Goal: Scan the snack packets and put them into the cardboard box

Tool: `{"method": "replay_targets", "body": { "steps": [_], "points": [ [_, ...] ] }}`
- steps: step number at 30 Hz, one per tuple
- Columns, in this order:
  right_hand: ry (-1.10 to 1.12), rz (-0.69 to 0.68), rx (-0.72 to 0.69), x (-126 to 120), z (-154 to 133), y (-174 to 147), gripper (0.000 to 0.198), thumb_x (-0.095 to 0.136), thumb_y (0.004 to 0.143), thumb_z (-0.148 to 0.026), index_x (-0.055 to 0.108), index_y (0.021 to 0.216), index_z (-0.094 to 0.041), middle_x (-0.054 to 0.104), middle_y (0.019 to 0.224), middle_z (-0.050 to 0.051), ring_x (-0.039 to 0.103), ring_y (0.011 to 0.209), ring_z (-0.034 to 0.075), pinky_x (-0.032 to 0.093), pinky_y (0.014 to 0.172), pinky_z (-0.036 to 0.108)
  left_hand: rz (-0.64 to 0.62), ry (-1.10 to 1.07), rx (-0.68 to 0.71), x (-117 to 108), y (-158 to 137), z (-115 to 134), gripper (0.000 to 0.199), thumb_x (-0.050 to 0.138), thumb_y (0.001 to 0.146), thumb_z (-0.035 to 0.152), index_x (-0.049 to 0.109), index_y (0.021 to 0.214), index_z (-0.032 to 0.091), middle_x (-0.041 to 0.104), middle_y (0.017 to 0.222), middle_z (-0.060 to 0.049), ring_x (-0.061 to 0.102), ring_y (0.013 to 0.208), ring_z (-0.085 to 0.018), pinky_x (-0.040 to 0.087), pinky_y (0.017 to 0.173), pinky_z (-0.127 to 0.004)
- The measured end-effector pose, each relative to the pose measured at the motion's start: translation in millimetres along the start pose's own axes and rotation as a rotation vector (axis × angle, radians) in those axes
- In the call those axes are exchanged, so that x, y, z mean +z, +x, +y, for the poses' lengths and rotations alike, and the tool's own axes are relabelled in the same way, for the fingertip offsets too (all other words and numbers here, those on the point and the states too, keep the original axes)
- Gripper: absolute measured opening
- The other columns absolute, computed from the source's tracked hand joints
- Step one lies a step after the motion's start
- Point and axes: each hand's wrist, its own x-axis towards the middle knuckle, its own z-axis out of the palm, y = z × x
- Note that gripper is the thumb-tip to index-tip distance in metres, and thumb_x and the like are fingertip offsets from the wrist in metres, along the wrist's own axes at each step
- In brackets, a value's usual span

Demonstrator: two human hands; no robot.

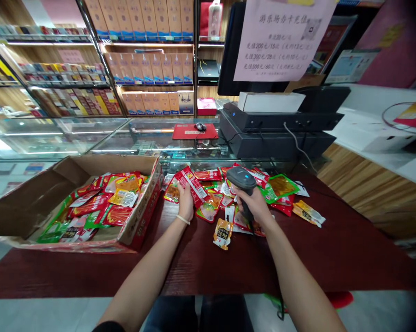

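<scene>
Plainly, a red packet (195, 185) juts beyond the left hand (186, 204) pinching it — scanner (241, 177) wrapped in right hand (255, 204)

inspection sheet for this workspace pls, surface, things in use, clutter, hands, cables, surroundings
surface: dark reddish-brown table, wood-grained
things in use: red packet with a barcode; handheld scanner
clutter: loose snack packets piled on the table; open cardboard box holding more
hands: left hand holds the red packet; right hand grips the scanner
cables: dark cable hanging past the table edge; pale cable by the dark equipment
surroundings: glass counter, boxed goods on shelves, pink sign on a monitor
</scene>
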Motion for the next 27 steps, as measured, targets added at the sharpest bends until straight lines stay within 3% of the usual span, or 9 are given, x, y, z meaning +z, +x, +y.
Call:
{"method": "replay_targets", "body": {
  "steps": [3, 6, 10, 16, 20, 24, 27],
  "points": [
    [-0.028, -0.005, 0.029, 3, 1, -1, 0.037, 0.078, 0.076, -0.051, 0.054, 0.076, -0.022, 0.053, 0.050, -0.006, 0.045, 0.036, 0.011, 0.038, 0.036, 0.024, 0.021, -0.113, -0.093, 2, 3, 1, 0.035, 0.064, 0.087, 0.026, 0.049, 0.118, 0.030, 0.067, 0.104, 0.002, 0.067, 0.091, -0.014, 0.053, 0.091, -0.030],
    [-0.071, -0.018, 0.060, 7, 1, -3, 0.038, 0.079, 0.074, -0.052, 0.053, 0.078, -0.023, 0.052, 0.049, -0.006, 0.046, 0.037, 0.012, 0.038, 0.036, 0.025, -0.017, -0.193, -0.215, 3, 4, 5, 0.030, 0.062, 0.077, 0.009, 0.049, 0.100, 0.024, 0.065, 0.087, 0.002, 0.066, 0.077, -0.013, 0.055, 0.083, -0.030],
    [-0.106, -0.045, 0.060, 10, 0, -4, 0.039, 0.077, 0.075, -0.053, 0.051, 0.078, -0.024, 0.052, 0.049, -0.005, 0.045, 0.036, 0.013, 0.038, 0.036, 0.026, -0.154, -0.145, -0.202, 3, 1, 10, 0.046, 0.065, 0.063, -0.001, 0.046, 0.097, 0.023, 0.067, 0.089, 0.002, 0.066, 0.079, -0.013, 0.054, 0.081, -0.029],
    [-0.179, -0.041, 0.066, 11, 3, -4, 0.037, 0.075, 0.077, -0.052, 0.050, 0.086, -0.026, 0.053, 0.050, -0.007, 0.047, 0.035, 0.014, 0.038, 0.035, 0.027, -0.182, -0.090, -0.110, 2, -3, 9, 0.044, 0.083, 0.067, 0.022, 0.051, 0.098, 0.021, 0.067, 0.098, -0.001, 0.066, 0.086, -0.014, 0.053, 0.080, -0.030],
    [-0.272, -0.114, 0.071, 11, 4, -5, 0.037, 0.077, 0.077, -0.046, 0.054, 0.098, -0.026, 0.054, 0.050, -0.008, 0.048, 0.035, 0.014, 0.038, 0.033, 0.025, -0.153, -0.093, -0.096, 0, -3, 6, 0.047, 0.083, 0.068, 0.028, 0.049, 0.100, 0.025, 0.065, 0.096, 0.003, 0.065, 0.086, -0.014, 0.054, 0.078, -0.031],
    [-0.264, -0.143, 0.079, 15, -1, -8, 0.050, 0.080, 0.073, -0.039, 0.055, 0.114, -0.026, 0.057, 0.053, -0.008, 0.048, 0.034, 0.013, 0.038, 0.032, 0.023, -0.094, -0.116, -0.090, -3, 0, 4, 0.049, 0.084, 0.067, 0.026, 0.048, 0.101, 0.026, 0.064, 0.098, 0.003, 0.065, 0.085, -0.012, 0.054, 0.078, -0.029],
    [-0.273, -0.168, 0.078, 16, -5, -10, 0.043, 0.079, 0.074, -0.037, 0.058, 0.109, -0.025, 0.057, 0.051, -0.008, 0.048, 0.033, 0.013, 0.038, 0.033, 0.024, -0.064, -0.143, -0.073, -4, 2, 3, 0.049, 0.084, 0.067, 0.023, 0.048, 0.100, 0.025, 0.064, 0.100, 0.003, 0.065, 0.087, -0.011, 0.055, 0.080, -0.029]
  ]
}}
